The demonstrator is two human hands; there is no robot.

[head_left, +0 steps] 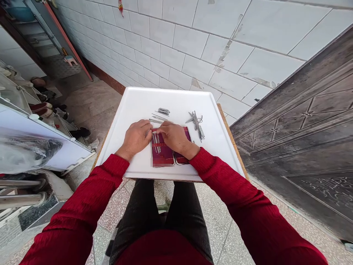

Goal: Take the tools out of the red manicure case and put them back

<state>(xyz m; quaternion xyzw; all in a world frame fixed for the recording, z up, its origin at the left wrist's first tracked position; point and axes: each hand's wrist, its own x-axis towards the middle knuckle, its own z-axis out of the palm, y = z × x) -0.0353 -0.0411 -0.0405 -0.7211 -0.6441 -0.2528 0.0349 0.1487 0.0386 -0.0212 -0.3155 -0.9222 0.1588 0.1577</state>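
An open manicure case [162,160], dark red and purple inside, lies on the white tabletop. Several slim metal manicure tools [157,142] stand in the red loops of its left half. At the upper left edge of the case, my left hand [138,136] has its fingers curled, pinching that edge. My right hand [175,138] reaches across the middle of the case, thumb and fingers closed by the tool tops; what they pinch is too small to make out. It covers part of the right half.
Behind my hands lie nail clippers [164,111] and thin metal tools [158,118]. Scissors [196,119] and another clipper [201,133] lie to the right. The white table [132,96] has a raised rim and stands near a tiled wall [190,48]; a dark carved door [303,125] is at right.
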